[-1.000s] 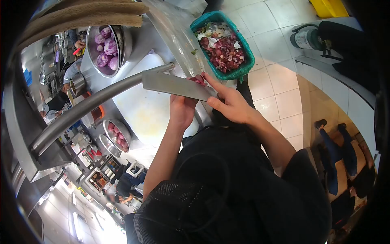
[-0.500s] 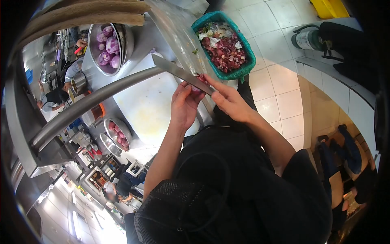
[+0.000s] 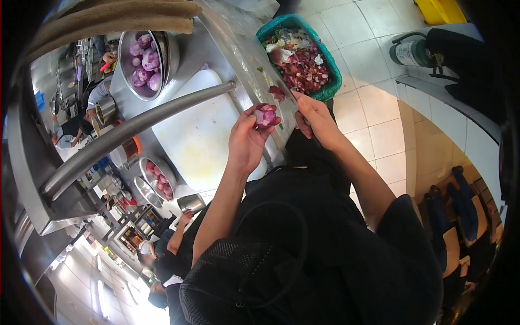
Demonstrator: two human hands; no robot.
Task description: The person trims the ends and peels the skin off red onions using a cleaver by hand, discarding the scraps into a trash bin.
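Observation:
A red onion [image 3: 265, 116], partly peeled with pale purple flesh showing, is gripped in the fingertips of my left hand [image 3: 246, 138] beside the table edge. My right hand [image 3: 319, 122] is closed on the knife; its blade is turned nearly edge-on and barely shows. A dark red piece of onion skin [image 3: 277, 93] is just left of my right fingers, between them and the bin; whether it touches the knife I cannot tell. The green-lined bin [image 3: 337, 81], filled with onion skins and scraps, stands on the floor past my hands.
A white cutting board [image 3: 189, 141] lies on the steel table. Peeled onions fill one bowl [image 3: 172, 59]; unpeeled red onions sit in another bowl [image 3: 169, 176]. A metal rail [image 3: 146, 122] crosses above the board. Near the lower left, a person's arm [image 3: 176, 235] reaches to a metal pot [image 3: 190, 202].
My right hand has drawn the knife away from the onion, turning its blade edge-on. A skin piece has come away toward the bin. A person with a pot has appeared at lower left.

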